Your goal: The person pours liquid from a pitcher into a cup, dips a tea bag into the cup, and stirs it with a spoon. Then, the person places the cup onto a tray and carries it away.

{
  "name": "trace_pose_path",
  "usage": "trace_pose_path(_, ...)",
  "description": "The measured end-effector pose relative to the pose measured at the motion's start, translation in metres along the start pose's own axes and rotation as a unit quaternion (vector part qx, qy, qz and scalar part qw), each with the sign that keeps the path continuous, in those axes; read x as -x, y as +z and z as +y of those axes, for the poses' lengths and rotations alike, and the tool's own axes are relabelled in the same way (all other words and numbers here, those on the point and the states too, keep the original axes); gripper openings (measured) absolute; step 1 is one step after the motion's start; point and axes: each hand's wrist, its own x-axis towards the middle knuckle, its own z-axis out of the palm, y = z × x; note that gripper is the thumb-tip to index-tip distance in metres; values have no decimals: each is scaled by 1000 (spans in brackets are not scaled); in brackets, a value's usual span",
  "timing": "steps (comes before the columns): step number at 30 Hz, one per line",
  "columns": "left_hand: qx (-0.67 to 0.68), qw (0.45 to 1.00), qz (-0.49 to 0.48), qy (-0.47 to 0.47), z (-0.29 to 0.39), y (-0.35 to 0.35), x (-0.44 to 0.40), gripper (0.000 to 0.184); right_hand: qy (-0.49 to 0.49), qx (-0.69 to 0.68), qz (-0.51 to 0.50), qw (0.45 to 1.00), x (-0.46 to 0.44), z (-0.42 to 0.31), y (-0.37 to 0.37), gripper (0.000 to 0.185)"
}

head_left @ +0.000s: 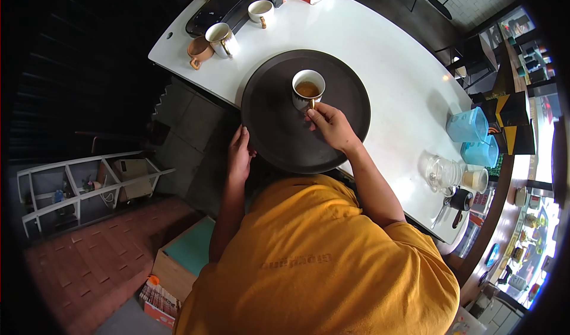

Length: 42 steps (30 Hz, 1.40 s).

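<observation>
A round dark brown tray [273, 136] lies partly on the white table, its near edge reaching toward my body. Standing upright on it is a white cup [301, 100] with a gold handle and brown coffee inside. My right hand [334, 127] pinches the cup's handle between thumb and fingers. At the tray's left rim, my left hand [240, 153] grips the edge, with the thumb side up and some fingers hidden under it.
Left of the tray on the white table [392, 68] stand a brown cup [200, 50], a white and gold mug [221, 40] and a white cup [261, 13], near a black device [218, 11]. Blue containers [468, 125] and a glass pitcher [442, 175] stand right.
</observation>
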Motion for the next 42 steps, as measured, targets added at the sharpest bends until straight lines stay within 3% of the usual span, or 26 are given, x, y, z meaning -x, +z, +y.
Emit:
trace_pose_path(10,0,999,42,-5,3,11,4,40,-27,31,-2,999,7,-2,-5,21)
trace_pose_path(13,-17,997,70,-8,6,16,6,41,-26,102,15,994,11,-14,-14,22)
trace_pose_path(15,-55,994,91,-13,9,21,8,42,-73,203,51,975,13,-19,-30,24)
trace_pose_path(19,-78,990,116,-30,20,35,15,42,-97,217,213,948,-4,-3,-69,25)
trace_pose_path(20,-61,989,131,-28,23,42,18,42,-146,243,223,933,-10,-3,-75,26)
trace_pose_path(21,-45,988,145,-25,25,47,19,42,-149,242,221,933,-11,-2,-77,26)
trace_pose_path(23,-47,988,146,-3,15,44,13,43,-149,252,110,950,-11,-15,-72,29)
trace_pose_path(25,-50,988,146,19,10,44,11,44,-64,259,48,963,-1,-30,-52,37)
trace_pose_path(27,-58,985,156,40,10,48,12,45,-160,243,88,953,2,-17,-26,36)
trace_pose_path(30,-55,984,148,78,7,50,11,47,-125,225,90,962,3,-3,-6,29)
trace_pose_path(39,-37,991,105,72,-5,48,4,51,-155,178,110,966,3,9,-16,17)
trace_pose_path(42,-69,986,144,55,0,61,10,49,-124,165,118,971,3,8,-22,17)
